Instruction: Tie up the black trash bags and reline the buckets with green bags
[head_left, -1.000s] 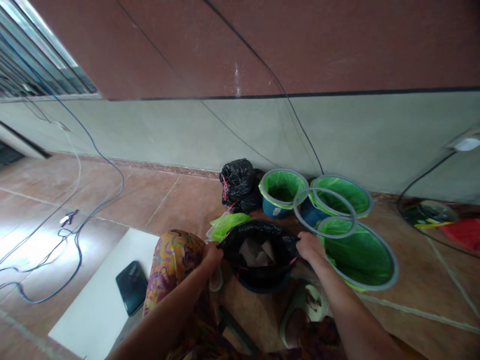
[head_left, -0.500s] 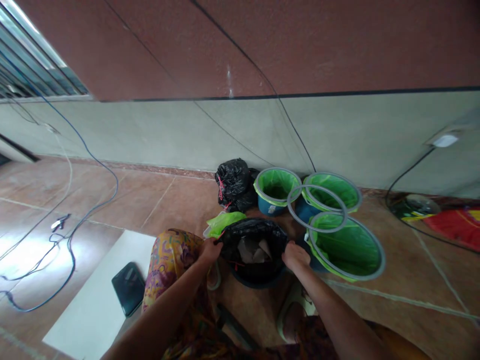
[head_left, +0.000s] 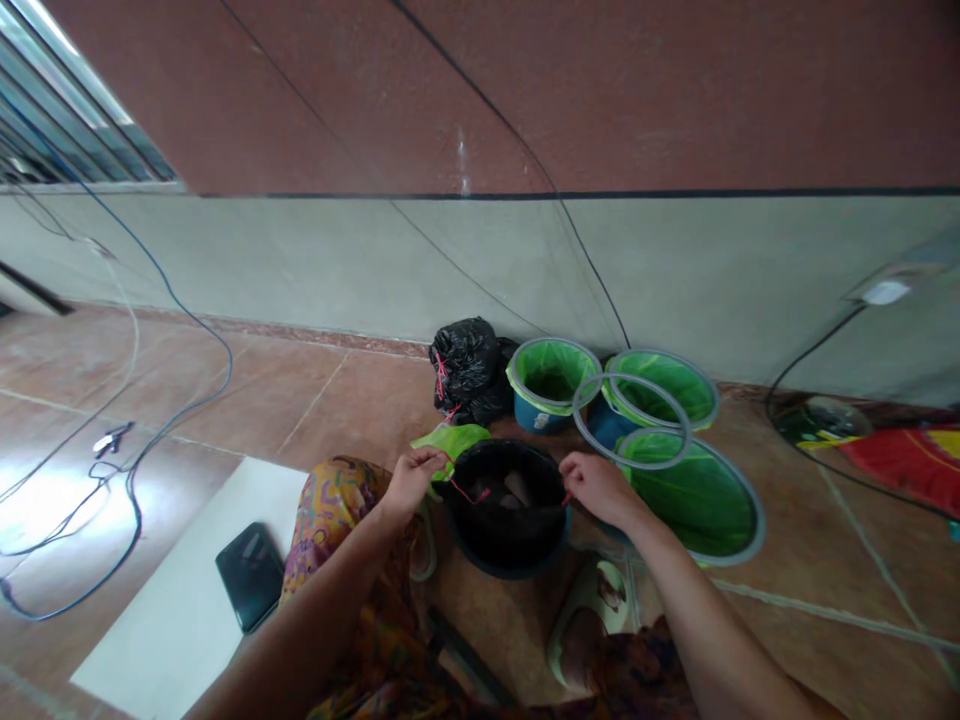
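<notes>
Between my feet stands a dark bucket [head_left: 510,562] with a black garbage bag [head_left: 495,455] inside it. Pale crumpled scraps [head_left: 516,487] lie in the bag. My left hand [head_left: 411,482] is closed in a pinch on a red drawstring [head_left: 471,494] at the bag's left side. On the right side, my right hand [head_left: 596,487] pinches another bit of red drawstring [head_left: 567,498]. A light green plastic bag [head_left: 454,438] lies just behind the bucket, close to my left hand.
Tied black bags [head_left: 466,360] sit against the wall. Blue buckets with green liners [head_left: 551,410] stand to the right, a loose grey ring [head_left: 583,425] leaning over them. At left, a phone [head_left: 251,575] rests on a white board [head_left: 161,590], with cables [head_left: 139,480] beyond.
Both hands have shifted from the black bag's rim to its red drawstrings, which are now pulled out at the two sides. The bag's edge sits lower in the bucket.
</notes>
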